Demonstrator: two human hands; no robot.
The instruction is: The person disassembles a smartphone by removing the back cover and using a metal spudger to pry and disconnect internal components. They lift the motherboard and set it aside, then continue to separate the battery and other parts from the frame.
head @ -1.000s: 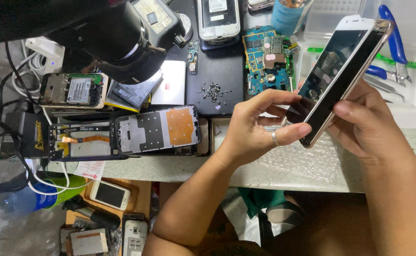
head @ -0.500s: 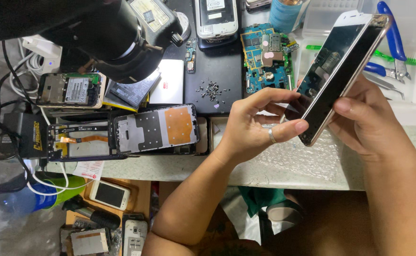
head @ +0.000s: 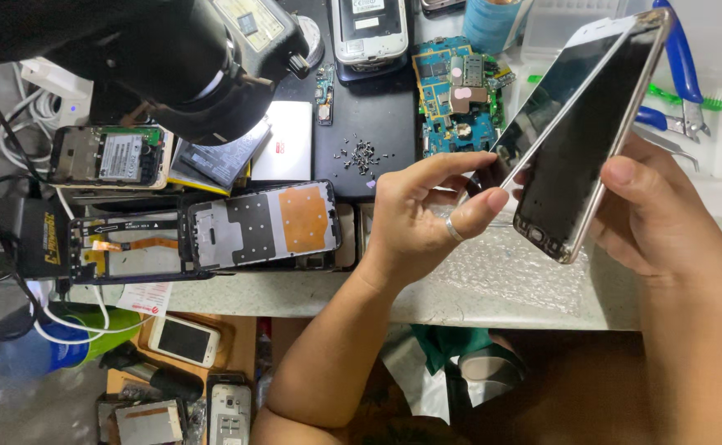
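Head view: a smartphone with a pale gold frame is held tilted above the surface, its dark screen panel lifted away from the body along the left edge. The right hand is closed on the right side of the smartphone, with the thumb laid against the frame. The left hand, on which one ring is worn, is pinched on the lower left edge of the raised panel between thumb and forefinger. One clear plastic tray is seen at the upper right of the surface; one pair of blue-handled pliers and one green-handled brush are held in it, partly hidden behind the smartphone. One blue cylindrical cup stands at the top edge; its contents cannot be told. One blue circuit board lies just beside the left fingertips. One loose heap of small dark screws rests on a black mat; the number of screws cannot be told. Two opened phone frames lie side by side at the left, and one opened phone lies above them. One black microscope head overhangs the upper left. Below the surface, one white phone lies on a wooden shelf.
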